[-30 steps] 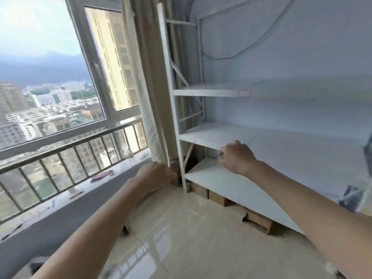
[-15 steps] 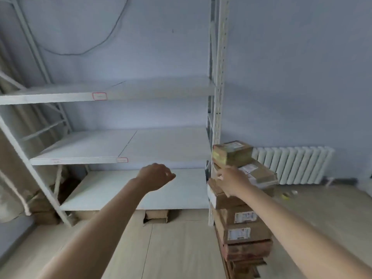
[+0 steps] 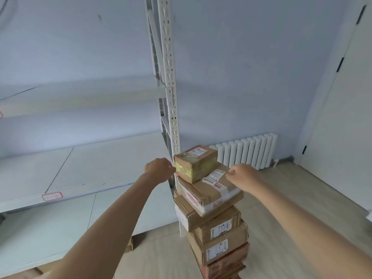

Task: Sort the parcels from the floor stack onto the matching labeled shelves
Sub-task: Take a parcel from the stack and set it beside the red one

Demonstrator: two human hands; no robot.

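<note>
A tall stack of cardboard parcels (image 3: 219, 244) stands on the floor by the right post of a white shelf rack (image 3: 169, 77). On top sits a small parcel wrapped in yellowish tape (image 3: 196, 163), with a flat parcel (image 3: 209, 190) bearing white labels under it. My left hand (image 3: 159, 168) is curled at the small parcel's left edge, knuckles close to its corner. My right hand (image 3: 241, 174) hovers over the flat parcel, just right of the small one, with fingers loosely bent and holding nothing. The middle shelf (image 3: 84, 164) carries a red-framed label (image 3: 52, 196).
The upper shelf (image 3: 80, 97) and the bottom shelf (image 3: 60, 228) are bare boards. A white radiator (image 3: 247, 150) lines the back wall behind the stack. A white door (image 3: 346, 117) closes the right side. Pale wood floor (image 3: 281, 198) spreads to the right.
The view swung right from the window past the shelves to the parcel stack. Both hands now sit on either side of the top parcel; the right hand moved off the stack's front.
</note>
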